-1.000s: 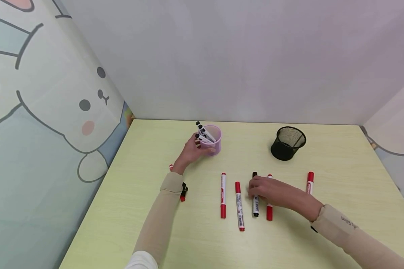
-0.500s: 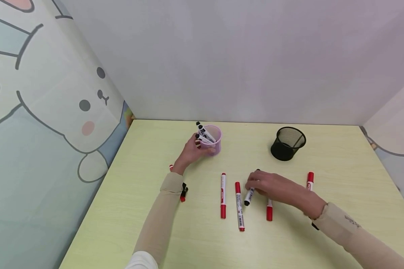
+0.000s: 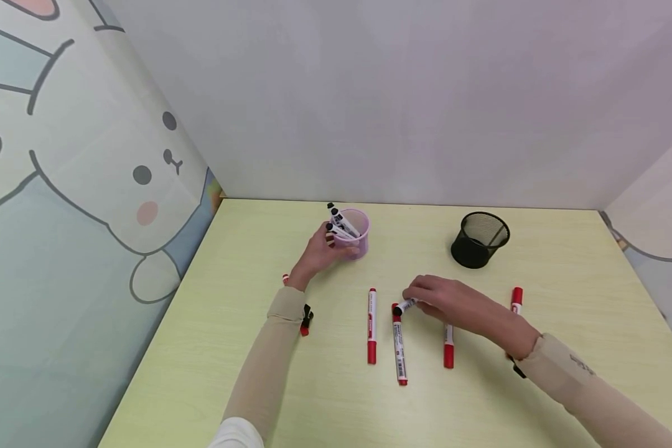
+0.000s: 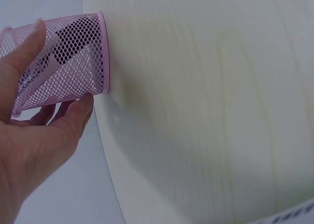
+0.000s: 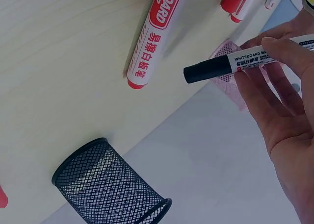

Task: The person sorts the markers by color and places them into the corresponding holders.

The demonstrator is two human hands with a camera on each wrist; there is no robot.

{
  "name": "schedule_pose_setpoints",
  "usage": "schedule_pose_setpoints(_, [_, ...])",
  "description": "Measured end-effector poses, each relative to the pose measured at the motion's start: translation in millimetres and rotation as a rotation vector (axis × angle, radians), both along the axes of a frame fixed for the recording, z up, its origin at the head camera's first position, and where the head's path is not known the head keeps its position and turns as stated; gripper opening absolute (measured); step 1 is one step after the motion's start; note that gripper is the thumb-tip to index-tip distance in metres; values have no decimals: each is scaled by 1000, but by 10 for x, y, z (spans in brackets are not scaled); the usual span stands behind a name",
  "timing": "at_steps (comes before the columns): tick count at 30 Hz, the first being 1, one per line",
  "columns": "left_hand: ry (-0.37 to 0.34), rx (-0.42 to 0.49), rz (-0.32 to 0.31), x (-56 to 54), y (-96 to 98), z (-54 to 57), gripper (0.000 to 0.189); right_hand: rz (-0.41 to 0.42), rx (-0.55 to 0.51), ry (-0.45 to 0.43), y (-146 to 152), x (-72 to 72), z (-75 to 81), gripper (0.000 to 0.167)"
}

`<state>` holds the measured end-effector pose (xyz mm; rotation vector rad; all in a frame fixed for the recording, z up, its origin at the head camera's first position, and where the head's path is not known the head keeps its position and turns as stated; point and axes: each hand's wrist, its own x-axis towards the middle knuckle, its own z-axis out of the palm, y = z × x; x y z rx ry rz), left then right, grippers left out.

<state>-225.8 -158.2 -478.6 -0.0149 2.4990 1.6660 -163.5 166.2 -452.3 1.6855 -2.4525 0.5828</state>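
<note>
Pale tabletop [image 3: 565, 267]: left hand [image 3: 317, 253] curled round pink mesh cup [image 3: 361, 247]; right hand [image 3: 453, 303] pinches black-capped marker [image 5: 245, 60], black mesh cup [image 3: 470, 251] beyond it.

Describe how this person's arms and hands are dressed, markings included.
The left hand and right hand are bare, with no gloves. A beige left sleeve covers one forearm, with a white sleeve edge toward the elbow. The beige right sleeve bears a dark marking, too small to read. Each has a band-like cuff at the wrist.
</note>
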Motion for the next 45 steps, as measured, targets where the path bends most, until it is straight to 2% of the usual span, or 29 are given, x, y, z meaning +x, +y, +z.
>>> schedule_pose_setpoints(9, [11,10,-6,-4,-2,-12,85,-38,-78,-28,-63,-57,39,44])
schedule_pose_setpoints(17, [12,30,-11,-12,4,-25,83,-47,-175,-7,-147,-119,74,46])
schedule_pose_setpoints(23, [15,22,-12,-2,6,-17,85,-71,-230,-27,-226,-153,120,46])
schedule_pose_setpoints(31, [16,23,-10,11,7,5,87,-127,-400,-37,-356,-246,139,44])
schedule_pose_setpoints(38, [15,30,-12,8,8,3,87,-204,-491,-104,-461,-307,195,37])
schedule_pose_setpoints(45, [22,6,-8,-1,-3,-9,87,-259,-540,-154,-542,-366,261,40])
